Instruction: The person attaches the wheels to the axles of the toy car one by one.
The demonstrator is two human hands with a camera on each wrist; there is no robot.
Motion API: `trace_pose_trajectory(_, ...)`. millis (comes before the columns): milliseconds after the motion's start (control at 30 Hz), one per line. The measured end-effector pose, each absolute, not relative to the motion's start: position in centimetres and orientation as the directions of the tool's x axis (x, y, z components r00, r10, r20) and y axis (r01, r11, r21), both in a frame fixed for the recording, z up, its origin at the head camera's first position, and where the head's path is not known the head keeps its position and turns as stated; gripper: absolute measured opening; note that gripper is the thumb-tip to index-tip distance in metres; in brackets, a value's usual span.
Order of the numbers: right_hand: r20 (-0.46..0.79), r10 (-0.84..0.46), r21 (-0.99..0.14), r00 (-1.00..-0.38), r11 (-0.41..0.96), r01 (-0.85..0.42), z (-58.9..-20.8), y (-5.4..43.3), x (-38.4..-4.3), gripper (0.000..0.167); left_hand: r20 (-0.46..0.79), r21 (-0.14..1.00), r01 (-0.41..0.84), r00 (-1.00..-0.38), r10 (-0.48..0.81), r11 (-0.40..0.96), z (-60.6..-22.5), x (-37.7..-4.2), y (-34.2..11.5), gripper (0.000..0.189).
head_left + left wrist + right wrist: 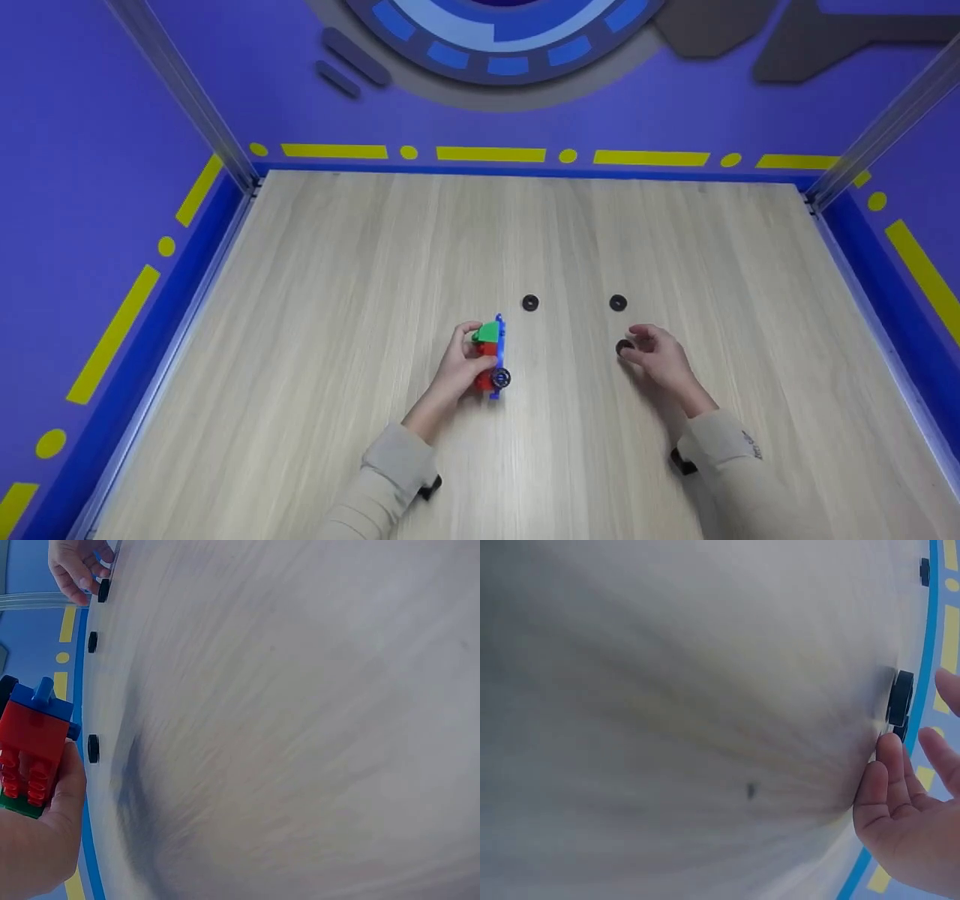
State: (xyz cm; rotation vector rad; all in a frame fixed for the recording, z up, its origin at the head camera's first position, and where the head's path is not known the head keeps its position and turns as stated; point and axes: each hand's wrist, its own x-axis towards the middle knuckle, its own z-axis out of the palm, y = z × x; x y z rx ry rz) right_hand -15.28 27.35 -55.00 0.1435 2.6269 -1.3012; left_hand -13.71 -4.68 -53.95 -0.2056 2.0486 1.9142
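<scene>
My left hand [459,369] grips a toy vehicle [490,349] built of red, green and blue blocks, turned on its side above the table. One black wheel [501,377] is fitted at its near end; its red studs and blue end piece [43,699] show in the left wrist view. On the right, my right hand [664,364] reaches down at a loose black wheel [623,347], thumb and fingers spread apart. In the right wrist view that wheel [901,698] sits just past the fingertips, not pinched between them.
Two more black wheels lie farther back on the wooden table, a left one [530,303] and a right one [618,303]. Blue panels with yellow marks [491,154] and metal posts [187,82] enclose the table at the back and sides.
</scene>
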Motion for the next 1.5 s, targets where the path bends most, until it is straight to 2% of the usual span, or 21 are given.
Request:
trace_pose_trajectory(367,-0.191,-0.06,-0.67,-0.98,0.738,0.085,-55.66,27.29,-15.83,0.046,-0.342,0.939,-0.334,-0.931,0.125,0.083,-53.75,-13.69,-4.62,0.059)
trace_pose_trajectory(500,-0.208,-0.059,-0.642,-0.976,0.762,0.09,-55.68,27.1,-15.84,0.043,-0.324,0.946,-0.317,-0.936,0.139,0.073,-53.7,-13.61,-4.67,0.058)
trace_pose_trajectory(967,-0.215,-0.068,-0.614,-0.974,0.785,0.08,-55.56,27.16,-16.07,0.042,-0.34,0.94,-0.331,-0.932,0.129,0.083,-53.57,-13.68,-4.56,0.057)
trace_pose_trajectory(1500,-0.23,-0.055,-0.629,-0.972,0.77,0.106,-55.64,27.21,-15.98,0.033,-0.321,0.946,-0.31,-0.937,0.137,0.099,-53.73,-13.6,-4.58,0.058)
